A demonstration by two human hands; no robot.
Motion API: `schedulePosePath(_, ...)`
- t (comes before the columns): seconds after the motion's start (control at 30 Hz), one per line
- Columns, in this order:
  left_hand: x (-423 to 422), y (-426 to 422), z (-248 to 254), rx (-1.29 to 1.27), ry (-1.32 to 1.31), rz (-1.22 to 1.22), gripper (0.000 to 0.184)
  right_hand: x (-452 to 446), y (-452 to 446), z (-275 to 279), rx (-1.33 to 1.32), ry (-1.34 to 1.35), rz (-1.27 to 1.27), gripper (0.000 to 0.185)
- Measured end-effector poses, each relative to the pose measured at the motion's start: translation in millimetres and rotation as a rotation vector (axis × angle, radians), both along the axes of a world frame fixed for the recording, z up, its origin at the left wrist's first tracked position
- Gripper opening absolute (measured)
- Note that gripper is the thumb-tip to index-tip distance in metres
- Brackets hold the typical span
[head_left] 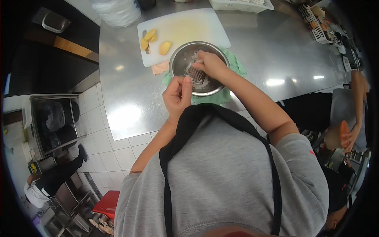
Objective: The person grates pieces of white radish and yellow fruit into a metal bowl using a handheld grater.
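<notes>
A round metal bowl (172, 73) stands at the near edge of a white cutting board (197, 23), over a green cloth (236, 63). Inside it a metal grater (196, 74) lies tilted, with whitish shreds around it. My left hand (177, 93) is closed at the bowl's near left rim, its thumb and fingers pinching the grater's end. Over the bowl my right hand (212, 64) has its fingers bent together near the grater's upper end; what they hold is too small to name. Several yellow pieces (165, 48) lie on the board's left side.
The metal table (264, 47) spans the front. Plastic-wrapped containers (116, 12) stand at the back left, a white basket (241, 5) at the back. At the right, a person (349, 106) holds an orange-rimmed container (336, 134). Another person (41, 190) is at the lower left.
</notes>
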State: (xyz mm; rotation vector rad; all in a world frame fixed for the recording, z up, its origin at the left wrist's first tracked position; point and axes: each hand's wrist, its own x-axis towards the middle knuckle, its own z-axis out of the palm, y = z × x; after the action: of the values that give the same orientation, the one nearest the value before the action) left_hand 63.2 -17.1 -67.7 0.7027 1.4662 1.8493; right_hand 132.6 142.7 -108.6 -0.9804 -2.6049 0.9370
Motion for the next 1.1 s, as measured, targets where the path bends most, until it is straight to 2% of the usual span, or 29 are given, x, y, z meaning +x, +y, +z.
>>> schedulePosePath(0.1,-3,1,2,0.06,-0.013,0.041,0.018,-1,-7,10,-0.126,-0.017,0.046,0.033)
schedulePosePath(0.17,-4,-2,-3,0.058,-0.031,0.041,0.019,0,-20,23,-0.067,0.02,0.101,0.032)
schedulePosePath(0.23,2,-4,-2,0.011,-0.027,0.027,0.019,4,-14,12,-0.048,0.03,0.053,0.033)
schedulePosePath(0.3,2,-5,-1,-0.028,-0.007,0.021,0.019,2,-8,8,-0.143,-0.038,-0.032,0.032)
schedulePosePath(0.37,-3,1,-1,0.09,-0.011,0.046,0.018,1,-12,6,0.007,0.082,0.073,0.03)
schedulePosePath(0.43,-2,3,-2,0.048,-0.002,0.043,0.018,4,-32,22,-0.009,0.141,0.117,0.031)
schedulePosePath(0.5,2,-4,-5,-0.027,0.001,0.028,0.019,3,-18,12,-0.042,0.044,0.041,0.031)
schedulePosePath(0.57,-1,-2,-4,-0.013,0.01,0.003,0.019,0,-1,-3,-0.003,-0.007,0.016,0.031)
schedulePosePath(0.63,-6,1,0,0.062,-0.01,0.012,0.019,-2,-2,7,0.052,-0.055,-0.004,0.031)
schedulePosePath(0.7,-12,3,3,0.134,-0.039,0.025,0.019,5,-19,16,-0.046,0.023,0.052,0.031)
schedulePosePath(0.77,-17,2,5,0.149,-0.099,-0.025,0.019,8,-17,19,-0.02,0.069,0.104,0.028)
schedulePosePath(0.83,-22,1,4,0.136,-0.082,-0.073,0.02,8,-3,28,-0.196,0.012,0.16,0.024)
schedulePosePath(0.87,-25,3,5,0.132,-0.064,-0.12,0.02,4,4,21,-0.255,0.069,0.085,0.021)
schedulePosePath(0.9,-26,6,6,0.136,-0.061,-0.121,0.02,1,6,23,-0.251,0.071,0.085,0.021)
schedulePosePath(0.97,-25,8,7,0.153,-0.076,-0.118,0.021,-4,3,23,-0.062,0.181,0.229,0.022)
schedulePosePath(1.1,-24,7,9,0.146,-0.073,-0.117,0.021,-1,0,20,-0.012,0.207,0.276,0.026)
